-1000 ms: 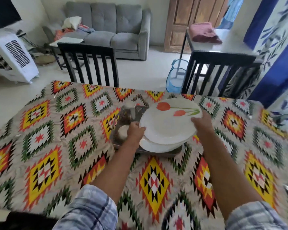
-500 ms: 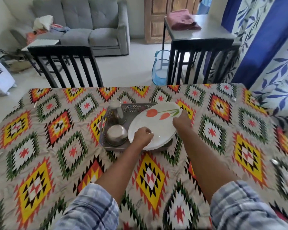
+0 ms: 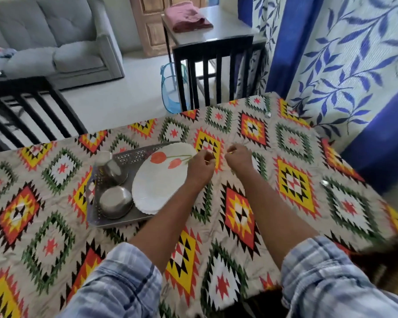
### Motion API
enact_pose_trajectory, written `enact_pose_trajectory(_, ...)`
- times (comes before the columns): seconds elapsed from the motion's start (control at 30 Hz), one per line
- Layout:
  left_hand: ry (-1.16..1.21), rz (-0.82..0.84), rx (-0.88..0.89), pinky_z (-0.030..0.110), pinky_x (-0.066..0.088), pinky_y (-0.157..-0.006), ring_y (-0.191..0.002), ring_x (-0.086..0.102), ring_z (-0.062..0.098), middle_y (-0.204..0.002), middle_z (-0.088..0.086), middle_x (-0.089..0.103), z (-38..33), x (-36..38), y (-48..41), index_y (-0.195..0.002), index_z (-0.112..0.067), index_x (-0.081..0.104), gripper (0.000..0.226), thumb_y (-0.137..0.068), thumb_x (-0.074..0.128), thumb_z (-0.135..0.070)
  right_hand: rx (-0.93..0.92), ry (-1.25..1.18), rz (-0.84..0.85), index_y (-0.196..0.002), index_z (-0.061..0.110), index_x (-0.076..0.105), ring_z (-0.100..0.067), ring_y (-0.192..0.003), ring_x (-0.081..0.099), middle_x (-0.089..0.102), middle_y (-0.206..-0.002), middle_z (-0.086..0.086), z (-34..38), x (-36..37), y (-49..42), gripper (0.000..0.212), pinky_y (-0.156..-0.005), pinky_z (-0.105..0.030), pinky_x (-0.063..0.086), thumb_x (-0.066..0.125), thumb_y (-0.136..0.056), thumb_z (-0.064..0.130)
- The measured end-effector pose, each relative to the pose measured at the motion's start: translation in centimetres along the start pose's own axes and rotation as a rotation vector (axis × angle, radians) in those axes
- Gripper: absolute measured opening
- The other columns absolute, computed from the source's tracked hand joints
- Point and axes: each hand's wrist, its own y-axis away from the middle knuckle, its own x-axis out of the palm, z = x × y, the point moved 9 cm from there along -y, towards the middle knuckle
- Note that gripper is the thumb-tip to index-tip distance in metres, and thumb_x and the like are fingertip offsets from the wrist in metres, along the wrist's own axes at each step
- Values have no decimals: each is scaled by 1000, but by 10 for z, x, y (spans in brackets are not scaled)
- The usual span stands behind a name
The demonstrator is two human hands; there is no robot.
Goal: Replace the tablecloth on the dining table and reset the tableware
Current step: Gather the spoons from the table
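A tablecloth patterned with red, yellow and green diamonds covers the dining table across the lower frame. Left of centre, a grey tray holds stacked white plates painted with red tulips, a steel bowl and a steel cup. At centre, the left hand curls at the plates' right rim. The right hand curls just beside it over the cloth. Whether either grasps anything cannot be told.

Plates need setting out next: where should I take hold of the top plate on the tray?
Grip the top plate by its right rim, coming from the right: that edge overhangs the tray, while the bowl and cup crowd its left.
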Motion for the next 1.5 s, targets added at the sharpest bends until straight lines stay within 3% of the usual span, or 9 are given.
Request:
enact_pose_trajectory(0.17,74,232,43,31,51,-77,-92,64,24,-102,14,68,-66,101,-12,-107,-1,64,19,-91,57,-9,167,113,-96,-100,12,60,-28,-90,57,63,-101,-10,-78,-89,-29,21,-69,-30,43,54,-80,8)
enact_pose_trajectory(0.33,268,577,-213,24,44,-57,-67,60,16,-96,16,66,-78,230,5,-99,-5,57,8,-93,52,-6,366,362,-224,-117,14,54,-34,-109,51,54,-119,-14,-182,-175,-36,35,-82,-38,47,53,-82,7)
enact_pose_trajectory(0.53,364,702,-420,25,47,-56,-62,58,16,-86,13,63,-81,326,12,-92,-6,55,6,-96,50,-6,500,548,-181,-127,16,46,-33,-121,40,41,-132,-14,-270,-206,-40,36,-93,-43,41,47,-91,13)
enact_pose_trajectory(0.63,380,673,-478,27,49,-62,-68,59,18,-86,12,62,-75,344,2,-84,-10,54,13,-97,50,-7,449,521,-225,-114,13,56,-31,-108,53,54,-119,-13,-270,-204,-52,23,-77,-36,45,45,-94,12)
enact_pose_trajectory(0.77,506,575,-600,30,50,-63,-70,56,21,-88,12,58,-69,345,-24,-105,-5,53,10,-99,45,-8,320,277,-148,-95,9,67,-31,-92,63,68,-98,-13,-243,-181,-94,16,-72,-33,49,55,-93,20)
enact_pose_trajectory(0.9,614,500,-669,26,45,-45,-60,54,23,-79,11,58,-71,328,-63,-95,-6,56,15,-100,46,-16,200,-39,17,-105,4,71,-27,-97,64,70,-102,-13,-194,-141,-142,22,-84,-34,51,59,-91,15)
enact_pose_trajectory(1.07,534,300,-677,22,28,-43,-44,32,13,-73,11,62,-47,291,-130,-105,-7,58,22,-99,37,-5,58,-53,91,-75,10,64,-23,-71,54,58,-71,-8,-144,-112,-201,24,-62,-27,42,53,-95,16)
enact_pose_trajectory(1.2,561,204,-736,18,32,-40,-44,37,12,-71,10,56,-26,270,-167,-105,-3,56,22,-99,35,1,-17,101,53,-113,5,65,-28,-104,59,65,-112,-14,-120,-109,-255,26,-79,-27,42,55,-92,16)
enact_pose_trajectory(1.5,607,222,-750,24,36,-47,-57,45,20,-76,15,48,13,269,-197,-87,-1,49,26,-98,27,8,-84,497,111,-138,17,43,-34,-128,36,32,-144,-11,-107,-68,-352,50,-100,-46,41,51,-89,13)
